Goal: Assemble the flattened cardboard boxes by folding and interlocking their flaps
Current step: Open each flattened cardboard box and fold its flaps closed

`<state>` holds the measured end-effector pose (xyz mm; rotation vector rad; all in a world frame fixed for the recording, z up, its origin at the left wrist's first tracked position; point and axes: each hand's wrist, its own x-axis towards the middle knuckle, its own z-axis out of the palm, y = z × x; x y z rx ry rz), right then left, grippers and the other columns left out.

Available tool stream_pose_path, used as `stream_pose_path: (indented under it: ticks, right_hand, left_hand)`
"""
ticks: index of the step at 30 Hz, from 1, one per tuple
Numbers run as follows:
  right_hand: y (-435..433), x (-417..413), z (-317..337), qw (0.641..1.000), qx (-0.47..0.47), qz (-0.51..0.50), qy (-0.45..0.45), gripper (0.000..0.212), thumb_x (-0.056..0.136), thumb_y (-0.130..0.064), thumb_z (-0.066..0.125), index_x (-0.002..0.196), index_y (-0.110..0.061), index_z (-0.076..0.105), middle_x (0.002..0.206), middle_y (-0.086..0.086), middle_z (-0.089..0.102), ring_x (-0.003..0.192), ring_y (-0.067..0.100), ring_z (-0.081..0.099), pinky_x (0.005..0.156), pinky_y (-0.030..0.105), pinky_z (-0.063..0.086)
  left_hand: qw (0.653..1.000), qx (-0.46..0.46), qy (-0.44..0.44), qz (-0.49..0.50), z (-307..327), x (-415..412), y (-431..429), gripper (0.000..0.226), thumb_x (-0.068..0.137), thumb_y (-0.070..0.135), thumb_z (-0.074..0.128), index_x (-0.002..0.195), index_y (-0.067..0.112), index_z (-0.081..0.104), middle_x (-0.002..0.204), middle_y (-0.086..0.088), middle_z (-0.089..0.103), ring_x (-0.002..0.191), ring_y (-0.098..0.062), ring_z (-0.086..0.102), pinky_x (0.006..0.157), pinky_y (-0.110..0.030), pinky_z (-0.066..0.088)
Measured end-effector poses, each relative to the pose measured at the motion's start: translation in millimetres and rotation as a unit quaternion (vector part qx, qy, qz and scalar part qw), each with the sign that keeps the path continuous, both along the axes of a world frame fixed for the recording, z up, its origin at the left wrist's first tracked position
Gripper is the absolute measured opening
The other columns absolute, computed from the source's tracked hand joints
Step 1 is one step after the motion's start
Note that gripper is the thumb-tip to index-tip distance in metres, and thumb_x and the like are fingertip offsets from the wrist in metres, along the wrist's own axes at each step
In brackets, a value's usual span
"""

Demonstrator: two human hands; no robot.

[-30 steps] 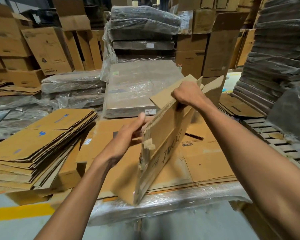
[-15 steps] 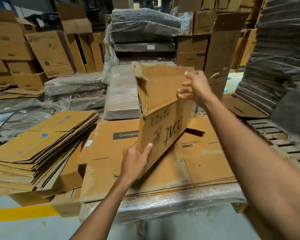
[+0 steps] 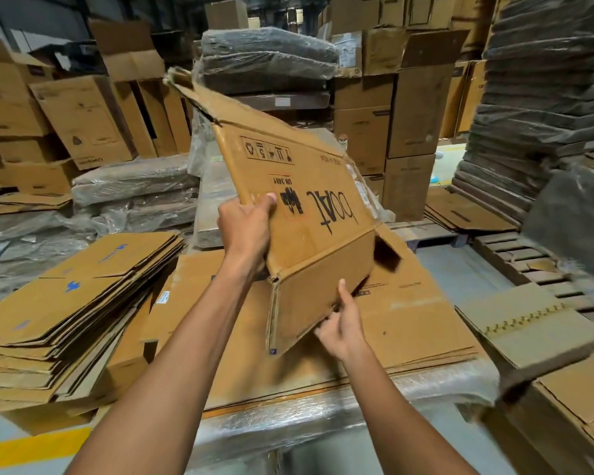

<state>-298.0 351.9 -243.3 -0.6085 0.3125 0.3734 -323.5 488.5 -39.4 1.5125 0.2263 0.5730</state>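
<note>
I hold a brown cardboard box (image 3: 309, 186) printed "boAt" up in the air, tilted, its printed side towards me and the print upside down. My left hand (image 3: 246, 228) grips its left edge, thumb on the printed face. My right hand (image 3: 342, 329) is at the lower flap (image 3: 312, 296), thumb against its face and fingers curled under its edge. A torn flap sticks up at the top left. Under the box lies a sheet of flat cardboard (image 3: 408, 317) on a plastic-wrapped pallet load.
A stack of flattened boxes (image 3: 76, 296) lies at the left. Wrapped bundles (image 3: 134, 190) and assembled cartons (image 3: 79, 121) stand behind. A tall wrapped stack (image 3: 542, 97) rises at the right, with wooden pallets (image 3: 515, 255) and a box (image 3: 528, 327) below it.
The box has been turned over and raised, its printed face now towards me. My left hand moved up to its left edge; my right hand dropped from the top to the lower flap.
</note>
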Motion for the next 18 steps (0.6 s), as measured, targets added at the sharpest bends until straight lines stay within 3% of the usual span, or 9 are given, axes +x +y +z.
stream_pose_path:
  ticks: [2,4,6,10,14,16,18]
  right_hand:
    - [-10,6,13,0.997,0.036,-0.074,-0.009,0.069,0.092,-0.052,0.068,0.147,-0.014,0.052,0.131,0.018,0.068,0.122,0.037,0.062,0.11,0.055,0.044]
    - [-22,11,26,0.991,0.038,-0.13,-0.013,0.056,0.096,-0.048,0.066,0.138,-0.012,0.061,0.118,0.017,0.075,0.109,0.035,0.068,0.092,0.051,0.054]
    - [-32,18,39,0.986,0.035,-0.159,-0.028,0.047,0.098,-0.041,0.065,0.131,-0.009,0.066,0.109,0.015,0.077,0.102,0.034,0.071,0.083,0.048,0.057]
    - [-43,29,45,0.976,0.022,-0.205,-0.067,0.059,0.086,-0.038,0.075,0.133,-0.004,0.065,0.122,0.018,0.073,0.113,0.037,0.07,0.098,0.057,0.054]
    - [-46,19,32,0.968,-0.029,-0.247,-0.039,0.079,0.068,-0.035,0.085,0.136,-0.005,0.058,0.12,0.018,0.073,0.11,0.035,0.072,0.095,0.056,0.057]
    - [-45,8,12,0.965,-0.061,-0.253,-0.028,0.076,0.068,-0.035,0.086,0.131,-0.005,0.058,0.116,0.016,0.073,0.107,0.033,0.072,0.096,0.052,0.057]
    - [-41,-10,-21,0.961,-0.129,-0.244,0.001,0.056,0.069,-0.038,0.085,0.107,-0.005,0.061,0.098,0.011,0.07,0.091,0.028,0.069,0.091,0.047,0.057]
  left_hand:
    - [0.998,-0.057,-0.019,-0.011,6,-2,6,0.006,0.084,0.011,0.077,0.084,0.014,0.072,0.092,-0.01,0.078,0.088,-0.029,0.076,0.081,-0.048,0.063]
    - [0.993,-0.108,-0.036,-0.025,11,-5,14,0.008,0.09,0.001,0.071,0.089,0.009,0.071,0.091,-0.01,0.078,0.086,-0.028,0.077,0.072,-0.039,0.064]
    - [0.989,-0.134,-0.045,-0.035,13,-5,24,0.01,0.092,-0.002,0.068,0.099,0.004,0.07,0.09,-0.009,0.078,0.083,-0.025,0.077,0.067,-0.035,0.063]
    - [0.978,-0.197,-0.037,-0.058,-2,6,48,0.024,0.093,0.001,0.066,0.117,0.0,0.065,0.109,-0.017,0.076,0.098,-0.031,0.075,0.085,-0.047,0.061]
    - [0.961,-0.26,-0.007,-0.094,-43,21,71,0.028,0.095,0.003,0.063,0.123,0.007,0.063,0.119,-0.02,0.072,0.11,-0.037,0.07,0.098,-0.059,0.054]
    - [0.958,-0.269,0.02,-0.097,-75,22,80,0.026,0.096,0.004,0.059,0.12,0.01,0.069,0.118,-0.018,0.073,0.111,-0.037,0.069,0.097,-0.059,0.054]
    - [0.956,-0.275,0.068,-0.082,-116,16,87,0.023,0.097,0.004,0.058,0.105,0.014,0.077,0.114,-0.017,0.075,0.107,-0.035,0.071,0.094,-0.056,0.057]
